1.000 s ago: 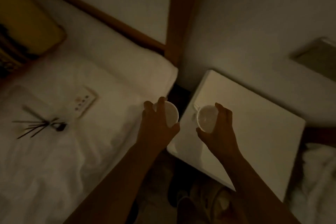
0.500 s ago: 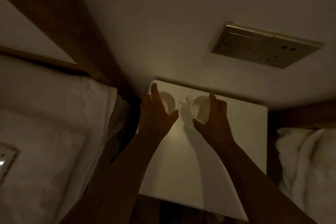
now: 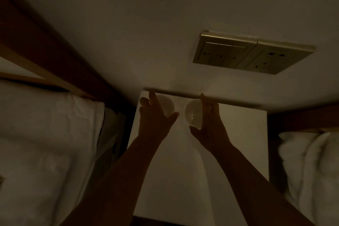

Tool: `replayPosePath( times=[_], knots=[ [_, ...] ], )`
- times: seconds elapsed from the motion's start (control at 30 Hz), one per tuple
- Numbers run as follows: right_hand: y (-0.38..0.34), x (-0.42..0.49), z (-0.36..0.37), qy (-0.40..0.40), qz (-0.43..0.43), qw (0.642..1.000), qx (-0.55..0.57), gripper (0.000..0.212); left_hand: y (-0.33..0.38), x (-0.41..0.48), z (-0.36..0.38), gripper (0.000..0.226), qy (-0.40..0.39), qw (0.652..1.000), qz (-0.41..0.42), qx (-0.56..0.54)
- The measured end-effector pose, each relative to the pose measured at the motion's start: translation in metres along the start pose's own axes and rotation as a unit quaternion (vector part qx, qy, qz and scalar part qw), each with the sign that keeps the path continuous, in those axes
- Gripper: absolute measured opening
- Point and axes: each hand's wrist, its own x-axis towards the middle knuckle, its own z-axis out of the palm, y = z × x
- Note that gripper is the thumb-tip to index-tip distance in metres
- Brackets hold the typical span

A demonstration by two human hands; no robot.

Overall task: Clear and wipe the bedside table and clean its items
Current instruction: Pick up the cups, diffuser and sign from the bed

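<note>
- Both sets of fingers are curled closed: our left hand (image 3: pixel 156 121) holds one white cup (image 3: pixel 167 106) and our right hand (image 3: pixel 209 124) another, the second cup (image 3: pixel 192 113), its mouth tipped toward us.
- We hold both cups at centre frame, over the far edge of the white desk (image 3: pixel 229 143), by the wall.
- Apart from these, the desk top looks bare, so clearing seems done.
- We cannot tell in this dim light whether it is wiped; the cups are not yet set down.

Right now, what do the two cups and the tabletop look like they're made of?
Cups: probably glazed white ceramic; the right one shows a small glint inside. Tabletop: smooth, matte white, maybe painted or laminated board; the dim light leaves that open.
</note>
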Motion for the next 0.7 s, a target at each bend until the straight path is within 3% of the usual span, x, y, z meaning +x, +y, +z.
replayPosePath(
  times=[0.2, 0.4, 0.5, 0.6, 0.7],
  knots=[
    [0.001, -0.013, -0.008, -0.006, 0.036, 0.998, 0.054, 0.117, 0.011, -0.003, 0.001, 0.112, 0.0, 0.999, -0.007, 0.035],
    [-0.036, -0.045, -0.017, 0.053, 0.023, 0.998, -0.013, 0.103, -0.005, -0.035, -0.033, 0.1, 0.019, 0.999, 0.018, 0.019],
    [-0.07, -0.069, -0.009, 0.054, 0.018, 0.998, 0.02, 0.096, -0.033, -0.07, -0.065, 0.091, 0.027, 0.999, -0.004, -0.035],
    [-0.113, -0.09, 0.013, 0.001, 0.016, 0.997, 0.07, 0.082, -0.075, -0.104, -0.098, 0.085, 0.012, 0.996, -0.078, -0.039],
    [-0.161, -0.111, 0.044, -0.074, -0.034, 0.993, 0.09, 0.049, -0.126, -0.14, -0.128, 0.074, -0.038, 0.993, -0.103, -0.046]
  ],
)
